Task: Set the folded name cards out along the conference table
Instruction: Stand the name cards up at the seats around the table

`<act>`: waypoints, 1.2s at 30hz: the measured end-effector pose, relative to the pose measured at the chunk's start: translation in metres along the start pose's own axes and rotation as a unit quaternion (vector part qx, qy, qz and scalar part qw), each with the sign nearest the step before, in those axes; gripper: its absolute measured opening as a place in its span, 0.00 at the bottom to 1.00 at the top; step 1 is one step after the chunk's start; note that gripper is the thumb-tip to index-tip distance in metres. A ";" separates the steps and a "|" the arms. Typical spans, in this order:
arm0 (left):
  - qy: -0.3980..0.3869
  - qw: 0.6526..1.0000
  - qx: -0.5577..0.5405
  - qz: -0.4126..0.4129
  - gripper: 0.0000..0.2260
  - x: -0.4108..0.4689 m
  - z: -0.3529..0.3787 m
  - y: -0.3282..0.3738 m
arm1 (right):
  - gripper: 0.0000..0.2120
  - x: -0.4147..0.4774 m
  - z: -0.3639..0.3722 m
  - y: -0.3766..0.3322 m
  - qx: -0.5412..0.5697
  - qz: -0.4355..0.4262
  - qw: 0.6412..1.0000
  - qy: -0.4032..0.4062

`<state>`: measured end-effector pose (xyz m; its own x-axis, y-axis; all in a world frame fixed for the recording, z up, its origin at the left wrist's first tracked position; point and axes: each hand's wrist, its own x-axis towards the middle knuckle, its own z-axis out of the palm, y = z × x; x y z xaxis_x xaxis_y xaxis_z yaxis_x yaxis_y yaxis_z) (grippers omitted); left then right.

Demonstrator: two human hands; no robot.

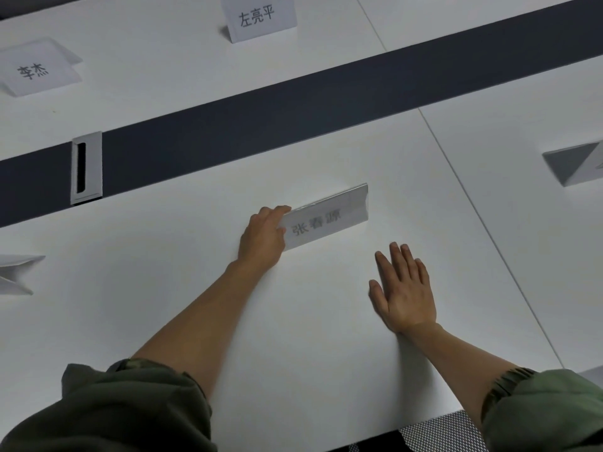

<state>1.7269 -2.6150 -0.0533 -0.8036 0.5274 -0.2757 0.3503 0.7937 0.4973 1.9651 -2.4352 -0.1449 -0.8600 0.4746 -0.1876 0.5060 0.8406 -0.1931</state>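
A folded white name card stands on the white conference table, its printed face toward me and upside down. My left hand grips the card's left end, fingers over its top edge. My right hand lies flat on the table, fingers straight, a little below and to the right of the card, not touching it. Across the dark centre strip, another card stands upright and a third lies tipped back at the far left.
A folded card sits at the right edge and another at the left edge of my side. A grey cable slot is set in the dark strip. A mesh chair shows below the table's near edge.
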 end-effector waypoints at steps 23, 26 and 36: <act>0.005 0.965 -0.007 -0.261 0.14 -0.222 -0.024 -0.047 | 0.19 0.003 -0.048 -0.032 -0.065 -0.006 0.985 -0.160; 0.014 0.955 -0.018 -0.295 0.14 -0.280 -0.037 -0.061 | 0.12 -0.010 -0.067 -0.065 -0.077 -0.081 0.971 -0.210; 0.115 0.915 -0.056 -0.383 0.15 -0.442 -0.088 -0.138 | 0.17 -0.075 -0.109 -0.247 -0.055 -0.268 0.943 -0.189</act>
<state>1.9907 -2.9845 0.0723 -0.8776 -0.2581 -0.4041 -0.3986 0.8611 0.3157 1.8976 -2.6503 0.0216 -0.8946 -0.1350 -0.4261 -0.0214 0.9651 -0.2609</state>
